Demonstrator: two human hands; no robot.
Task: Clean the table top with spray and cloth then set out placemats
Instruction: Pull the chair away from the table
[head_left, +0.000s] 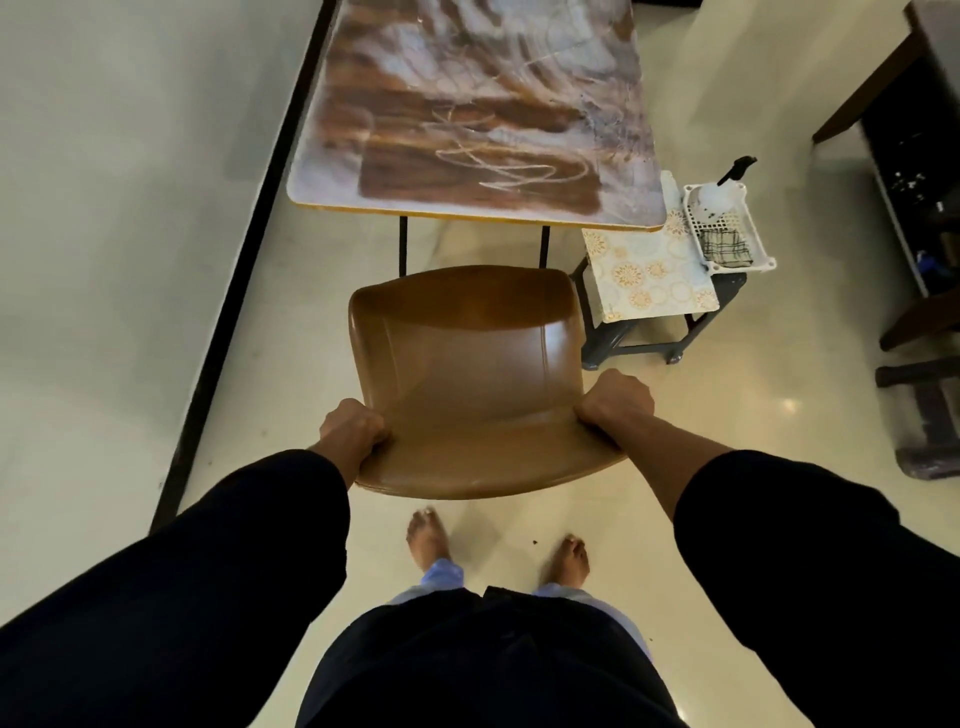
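A brown plastic chair (462, 364) stands in front of the table (467, 104), whose top is a brown and white swirl pattern. My left hand (353, 428) grips the left edge of the chair back. My right hand (615, 400) grips its right edge. To the right of the table, a white basket (758, 260) holds a spray bottle (719, 195) with a black trigger and a folded checked cloth (724, 248). Floral placemats (649, 273) lie beside the basket on a dark stool (628, 343).
A wall with a black skirting strip (244, 270) runs along the table's left side. Dark wooden furniture (914, 218) stands at the right edge. My bare feet (498, 551) are on the glossy tiled floor just behind the chair.
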